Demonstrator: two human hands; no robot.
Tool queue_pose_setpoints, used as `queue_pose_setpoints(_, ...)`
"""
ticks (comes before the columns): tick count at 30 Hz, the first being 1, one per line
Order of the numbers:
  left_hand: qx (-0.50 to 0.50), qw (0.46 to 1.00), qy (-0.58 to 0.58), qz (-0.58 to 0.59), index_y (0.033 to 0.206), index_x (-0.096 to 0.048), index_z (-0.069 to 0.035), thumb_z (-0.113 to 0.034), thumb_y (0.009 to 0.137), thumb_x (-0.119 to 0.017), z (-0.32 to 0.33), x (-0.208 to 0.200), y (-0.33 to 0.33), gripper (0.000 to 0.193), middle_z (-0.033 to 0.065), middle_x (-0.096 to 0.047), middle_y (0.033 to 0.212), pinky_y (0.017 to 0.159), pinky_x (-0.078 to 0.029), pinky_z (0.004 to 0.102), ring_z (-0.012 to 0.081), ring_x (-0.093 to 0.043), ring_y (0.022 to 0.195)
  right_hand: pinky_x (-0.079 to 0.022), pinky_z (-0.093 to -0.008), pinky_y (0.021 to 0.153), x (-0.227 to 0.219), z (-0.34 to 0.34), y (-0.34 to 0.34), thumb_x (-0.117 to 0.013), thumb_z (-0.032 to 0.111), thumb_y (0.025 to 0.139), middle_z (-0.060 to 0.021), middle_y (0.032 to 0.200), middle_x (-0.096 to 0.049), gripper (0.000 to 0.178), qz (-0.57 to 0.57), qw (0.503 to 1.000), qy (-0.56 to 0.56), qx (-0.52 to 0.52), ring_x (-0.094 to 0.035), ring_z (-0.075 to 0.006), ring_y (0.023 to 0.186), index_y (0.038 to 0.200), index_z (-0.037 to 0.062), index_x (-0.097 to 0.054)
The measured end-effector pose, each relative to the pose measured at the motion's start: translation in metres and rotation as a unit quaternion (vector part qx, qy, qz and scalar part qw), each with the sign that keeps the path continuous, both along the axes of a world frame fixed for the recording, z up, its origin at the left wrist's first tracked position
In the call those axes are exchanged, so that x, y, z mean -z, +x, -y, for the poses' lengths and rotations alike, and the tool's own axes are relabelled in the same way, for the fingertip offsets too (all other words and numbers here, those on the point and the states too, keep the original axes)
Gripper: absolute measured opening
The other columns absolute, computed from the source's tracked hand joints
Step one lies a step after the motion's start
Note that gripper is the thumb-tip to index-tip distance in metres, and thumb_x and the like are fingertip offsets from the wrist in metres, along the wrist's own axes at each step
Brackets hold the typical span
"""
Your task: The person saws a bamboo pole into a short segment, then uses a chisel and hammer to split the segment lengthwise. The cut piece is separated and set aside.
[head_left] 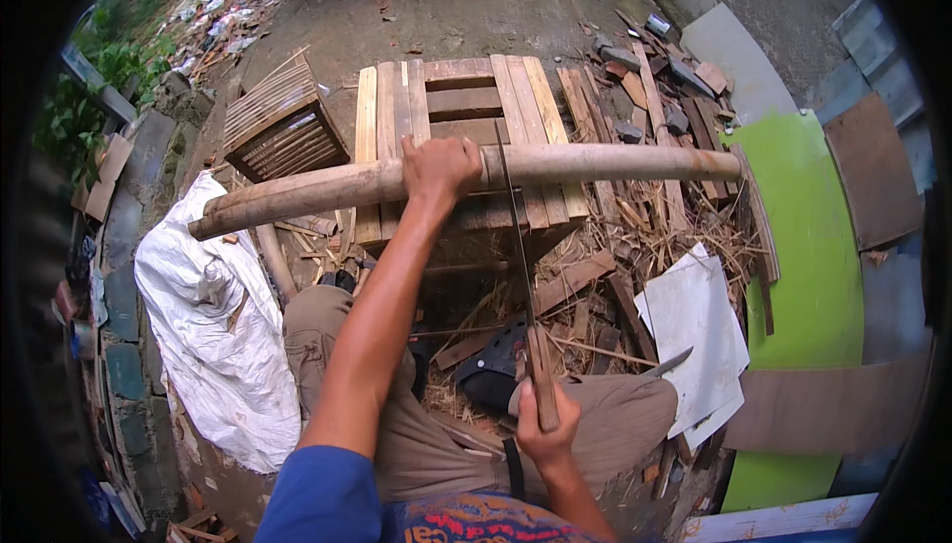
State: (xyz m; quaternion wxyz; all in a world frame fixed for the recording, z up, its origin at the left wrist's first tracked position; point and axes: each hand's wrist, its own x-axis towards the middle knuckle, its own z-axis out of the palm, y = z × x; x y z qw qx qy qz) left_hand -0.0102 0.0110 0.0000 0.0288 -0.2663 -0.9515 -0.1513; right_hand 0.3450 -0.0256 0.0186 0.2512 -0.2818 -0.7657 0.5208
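A long bamboo pole [595, 163] lies crosswise over a small slatted wooden bench [511, 97]. My left hand [439, 168] is wrapped around it from above, left of its middle. In my right hand [548, 424] is the wooden handle of a handsaw [522, 245], gripped low in front of my body. Its long narrow blade points away from me and crosses the pole just right of my left hand. Seen nearly edge-on, the blade does not show its teeth.
A slatted wooden crate [283, 117] leans behind the pole's left part. White sacking [213, 335] lies at left. Wood scraps and shavings [635, 216] litter the right, near a white sheet [694, 335], a curved blade [672, 362] and a green panel [803, 245].
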Motion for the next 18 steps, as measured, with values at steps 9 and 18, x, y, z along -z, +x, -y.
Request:
queue_pose_setpoints(9,0.004,1.0,-0.013,0.024,0.087,-0.077,0.002,-0.034,0.095,-0.037,0.002,0.001,-0.004,0.054,0.0259,-0.073,0.088,0.101,-0.039,0.0525,0.0402,-0.071,0.088,-0.042,-0.0298,0.05,-0.003,-0.042,-0.099,-0.062,0.01,0.097,-0.0038,0.062,-0.055,0.017,-0.033,0.999,-0.021,0.002,-0.052,-0.0091,0.056,0.083,-0.0003,-0.061)
queue_pose_setpoints(18,-0.001,0.999,0.029,-0.036,0.08,-0.077,0.003,-0.035,0.093,-0.04,0.005,0.013,0.001,0.054,0.0267,-0.071,0.079,0.09,-0.048,0.0475,0.0405,-0.072,0.076,-0.043,-0.0317,0.049,0.015,-0.037,-0.076,-0.063,0.011,0.094,-0.0068,0.058,-0.055,0.016,-0.071,0.997,0.019,0.014,-0.053,-0.0104,0.053,0.083,-0.0001,-0.064)
